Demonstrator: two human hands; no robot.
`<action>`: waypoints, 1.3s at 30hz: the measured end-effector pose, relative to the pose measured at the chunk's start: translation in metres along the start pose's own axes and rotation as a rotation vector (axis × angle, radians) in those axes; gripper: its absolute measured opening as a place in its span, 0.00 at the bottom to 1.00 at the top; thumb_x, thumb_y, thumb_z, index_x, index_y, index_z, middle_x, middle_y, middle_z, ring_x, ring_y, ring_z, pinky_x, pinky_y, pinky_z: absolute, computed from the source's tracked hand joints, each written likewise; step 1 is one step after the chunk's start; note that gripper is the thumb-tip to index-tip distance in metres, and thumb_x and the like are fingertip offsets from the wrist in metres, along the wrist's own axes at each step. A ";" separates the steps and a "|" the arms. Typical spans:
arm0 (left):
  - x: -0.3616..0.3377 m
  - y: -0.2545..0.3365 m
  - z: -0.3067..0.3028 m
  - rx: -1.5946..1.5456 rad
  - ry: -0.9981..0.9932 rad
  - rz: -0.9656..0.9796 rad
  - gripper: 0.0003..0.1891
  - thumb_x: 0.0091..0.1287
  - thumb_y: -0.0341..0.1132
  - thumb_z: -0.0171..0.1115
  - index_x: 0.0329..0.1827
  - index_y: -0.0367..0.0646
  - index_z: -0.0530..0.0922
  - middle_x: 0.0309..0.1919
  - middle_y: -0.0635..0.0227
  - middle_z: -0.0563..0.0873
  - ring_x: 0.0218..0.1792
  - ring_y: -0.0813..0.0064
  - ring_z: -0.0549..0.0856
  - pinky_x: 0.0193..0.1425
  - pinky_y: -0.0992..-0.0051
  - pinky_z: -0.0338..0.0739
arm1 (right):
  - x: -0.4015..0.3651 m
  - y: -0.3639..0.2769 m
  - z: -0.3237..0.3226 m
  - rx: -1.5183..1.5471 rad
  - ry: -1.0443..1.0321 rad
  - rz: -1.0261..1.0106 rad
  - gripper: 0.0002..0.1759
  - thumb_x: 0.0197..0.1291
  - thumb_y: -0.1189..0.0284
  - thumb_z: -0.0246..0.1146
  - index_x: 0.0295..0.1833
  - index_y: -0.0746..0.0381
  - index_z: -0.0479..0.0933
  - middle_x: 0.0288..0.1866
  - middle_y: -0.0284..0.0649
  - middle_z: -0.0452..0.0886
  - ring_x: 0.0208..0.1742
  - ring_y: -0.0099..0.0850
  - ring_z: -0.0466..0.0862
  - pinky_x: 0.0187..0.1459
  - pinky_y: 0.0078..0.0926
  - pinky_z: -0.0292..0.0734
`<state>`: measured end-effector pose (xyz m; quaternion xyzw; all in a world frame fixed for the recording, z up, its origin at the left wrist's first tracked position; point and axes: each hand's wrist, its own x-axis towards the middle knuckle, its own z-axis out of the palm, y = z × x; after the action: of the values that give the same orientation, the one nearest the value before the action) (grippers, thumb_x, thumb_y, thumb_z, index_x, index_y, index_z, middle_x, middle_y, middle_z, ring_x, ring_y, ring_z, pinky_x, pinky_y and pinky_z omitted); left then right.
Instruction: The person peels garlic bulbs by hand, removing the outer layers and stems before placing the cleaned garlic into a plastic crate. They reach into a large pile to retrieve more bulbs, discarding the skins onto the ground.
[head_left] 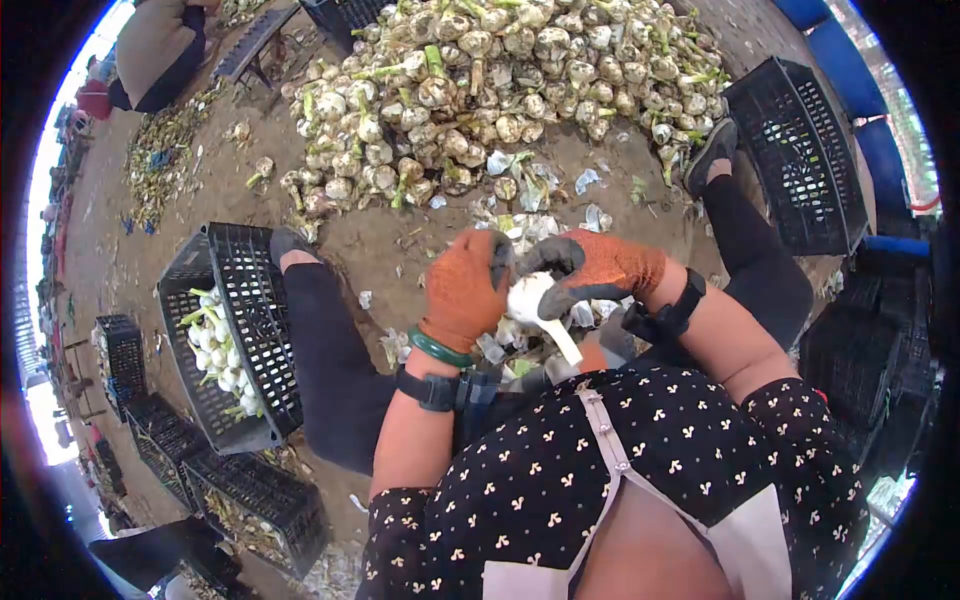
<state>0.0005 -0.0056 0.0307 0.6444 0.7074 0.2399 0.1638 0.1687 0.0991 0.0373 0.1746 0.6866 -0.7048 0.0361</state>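
A white garlic bulb [528,298] is held in front of my lap, its cut pale stem [563,343] pointing down toward me. My right hand [597,266], in an orange glove with dark grey fingertips, grips the bulb between thumb and fingers. On the bulb's left side, my left hand [466,284] wears a matching glove and has its fingers curled in against the bulb's upper edge. Its fingertips are partly hidden. Loose garlic skins [490,348] lie on the ground beneath both hands.
A large heap of garlic bulbs [480,90] lies ahead. To my left, a black crate [255,330] contains cleaned white bulbs [212,345]. Another black crate [800,150] stands at the right. More crates [255,505] sit behind left; another person [155,50] is at the far left.
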 end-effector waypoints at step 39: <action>-0.013 0.013 0.014 0.062 0.102 -0.253 0.36 0.44 0.34 0.64 0.59 0.36 0.62 0.30 0.53 0.81 0.31 0.56 0.82 0.33 0.64 0.76 | 0.030 0.016 0.009 -0.951 0.727 -0.036 0.20 0.48 0.63 0.60 0.42 0.65 0.68 0.29 0.48 0.75 0.34 0.44 0.77 0.34 0.39 0.73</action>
<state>0.0201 -0.0162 0.0253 0.5420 0.7973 0.2277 0.1366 0.1432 0.0948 0.0128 0.3576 0.8980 -0.2157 -0.1387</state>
